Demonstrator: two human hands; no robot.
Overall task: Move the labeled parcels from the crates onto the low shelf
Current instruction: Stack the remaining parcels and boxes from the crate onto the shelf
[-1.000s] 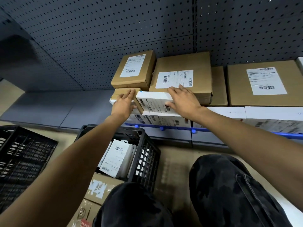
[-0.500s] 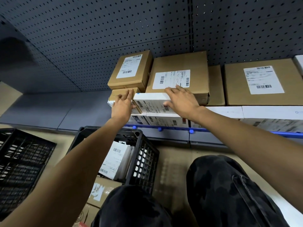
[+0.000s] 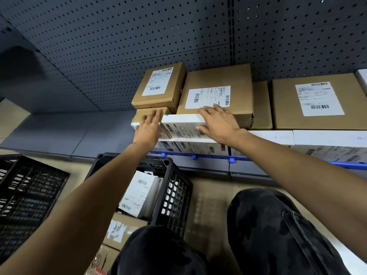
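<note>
Currently white parcel (image 3: 181,127) under right hand (image 3: 219,124), left hand (image 3: 148,130) just beside.

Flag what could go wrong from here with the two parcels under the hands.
The white parcel under the right hand sits atop other white boxes at the front edge of the low shelf; a slip could drop it toward the black crate below. The left hand presses the small brown box beside it; pushing either may skew the stack.

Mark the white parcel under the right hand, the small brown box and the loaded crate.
white parcel (image 3: 184,129), head view, labelled face.
small brown box (image 3: 143,112), head view, top.
loaded crate (image 3: 174,195), head view, right wall.
</note>
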